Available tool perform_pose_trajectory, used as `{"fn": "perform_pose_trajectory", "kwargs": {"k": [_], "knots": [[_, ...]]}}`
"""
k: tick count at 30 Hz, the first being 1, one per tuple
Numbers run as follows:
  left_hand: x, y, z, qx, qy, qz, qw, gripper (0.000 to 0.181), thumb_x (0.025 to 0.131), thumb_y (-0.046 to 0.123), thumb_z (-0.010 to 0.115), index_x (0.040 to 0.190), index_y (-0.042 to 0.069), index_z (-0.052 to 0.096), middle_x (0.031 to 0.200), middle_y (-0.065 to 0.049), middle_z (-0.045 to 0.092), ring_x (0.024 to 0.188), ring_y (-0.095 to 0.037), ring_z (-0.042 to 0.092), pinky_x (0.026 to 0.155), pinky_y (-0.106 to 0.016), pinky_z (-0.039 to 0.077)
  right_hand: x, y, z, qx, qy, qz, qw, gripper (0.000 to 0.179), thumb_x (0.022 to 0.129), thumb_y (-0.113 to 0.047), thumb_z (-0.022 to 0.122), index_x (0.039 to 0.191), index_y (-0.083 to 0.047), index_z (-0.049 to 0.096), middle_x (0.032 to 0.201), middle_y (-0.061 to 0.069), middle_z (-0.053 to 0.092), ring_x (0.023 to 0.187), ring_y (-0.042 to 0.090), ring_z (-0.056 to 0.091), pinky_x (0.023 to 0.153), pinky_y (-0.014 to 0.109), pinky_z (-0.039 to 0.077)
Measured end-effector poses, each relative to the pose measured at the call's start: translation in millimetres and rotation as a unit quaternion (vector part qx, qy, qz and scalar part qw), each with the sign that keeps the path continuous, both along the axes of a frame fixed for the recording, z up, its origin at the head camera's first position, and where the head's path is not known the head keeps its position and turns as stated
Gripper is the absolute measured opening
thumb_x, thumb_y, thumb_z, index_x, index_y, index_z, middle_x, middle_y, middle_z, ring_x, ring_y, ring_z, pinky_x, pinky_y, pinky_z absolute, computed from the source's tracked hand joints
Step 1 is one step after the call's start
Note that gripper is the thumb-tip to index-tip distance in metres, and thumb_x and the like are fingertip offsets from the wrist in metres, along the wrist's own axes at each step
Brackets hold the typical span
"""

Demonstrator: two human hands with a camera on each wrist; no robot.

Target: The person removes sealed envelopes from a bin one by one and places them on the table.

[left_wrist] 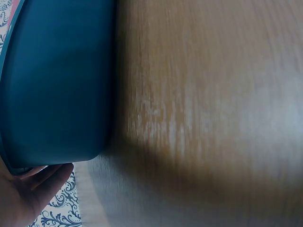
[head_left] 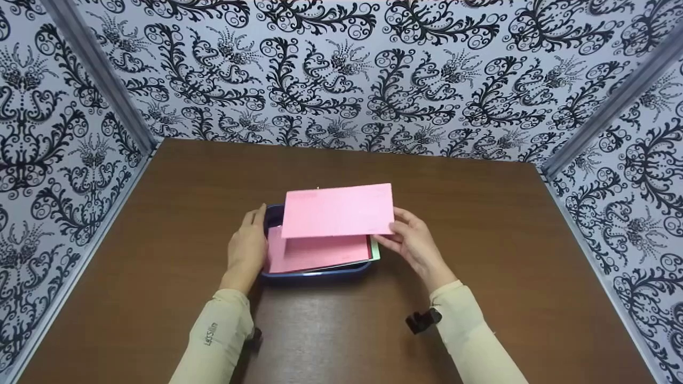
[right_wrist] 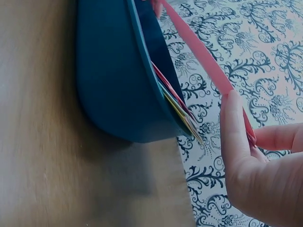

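A deep blue plastic tub (head_left: 320,274) stands on the table, holding a stack of paper pieces. My left hand (head_left: 248,248) grips its left end; in the left wrist view the fingers (left_wrist: 49,182) lie against the outside wall beneath the rim. My right hand (head_left: 416,242) pinches the right end of a pink envelope (head_left: 339,210), raised and tilted above the tub. In the right wrist view the thumb and fingers sit on both sides of the envelope (right_wrist: 203,56). Another pink piece (head_left: 320,253) lies on top inside the tub, with green paper (head_left: 375,249) showing at the right edge.
The brown wooden table (head_left: 480,229) spreads around the tub on all sides. Patterned black-and-white panels (head_left: 341,69) close off the back and both sides. Red and yellow paper edges (right_wrist: 182,111) poke above the tub's rim in the right wrist view.
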State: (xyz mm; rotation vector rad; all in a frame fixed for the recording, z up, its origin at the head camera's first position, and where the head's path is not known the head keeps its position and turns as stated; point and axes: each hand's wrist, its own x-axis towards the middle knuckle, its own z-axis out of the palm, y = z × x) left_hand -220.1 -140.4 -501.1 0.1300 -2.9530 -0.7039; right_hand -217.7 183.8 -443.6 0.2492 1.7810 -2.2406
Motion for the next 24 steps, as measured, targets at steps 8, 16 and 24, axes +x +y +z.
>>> {"fn": "perform_pose_trajectory", "kwargs": {"k": [8, 16, 24], "knots": [[0.9, 1.0, 2.4, 0.000, -0.011, 0.003, 0.9999, 0.060, 0.098, 0.003, 0.049, 0.155, 0.013, 0.035, 0.149, -0.019, 0.046, 0.095, -0.046, 0.068, 0.086, -0.056, 0.056, -8.7, 16, 1.8, -0.015, -0.003, -0.030, 0.9994, 0.048, 0.103, -0.001, 0.040, 0.151, 0.000, 0.034, 0.118, 0.012, 0.060, 0.090, 0.016, 0.071, 0.089, 0.031, 0.060], [1.0, 1.1, 2.4, 0.009, -0.023, 0.005, 0.9997, 0.058, 0.100, 0.004, 0.046, 0.156, 0.014, 0.034, 0.151, -0.018, 0.044, 0.102, -0.046, 0.067, 0.091, -0.057, 0.055, -22.1, 34, 4.6, -0.007, 0.001, -0.059, 0.9982, 0.049, 0.104, -0.002, 0.039, 0.152, -0.002, 0.033, 0.117, 0.010, 0.059, 0.089, 0.014, 0.071, 0.090, 0.029, 0.059], [1.9, 2.5, 2.3, 0.009, -0.015, 0.005, 0.9998, 0.058, 0.100, 0.003, 0.045, 0.156, 0.013, 0.034, 0.151, -0.020, 0.044, 0.104, -0.047, 0.066, 0.094, -0.058, 0.053, -37.5, 52, 11.0, -0.027, 0.008, -0.073, 0.9970, 0.053, 0.104, 0.000, 0.036, 0.155, -0.002, 0.027, 0.115, 0.007, 0.058, 0.088, 0.012, 0.070, 0.092, 0.027, 0.058]]}}
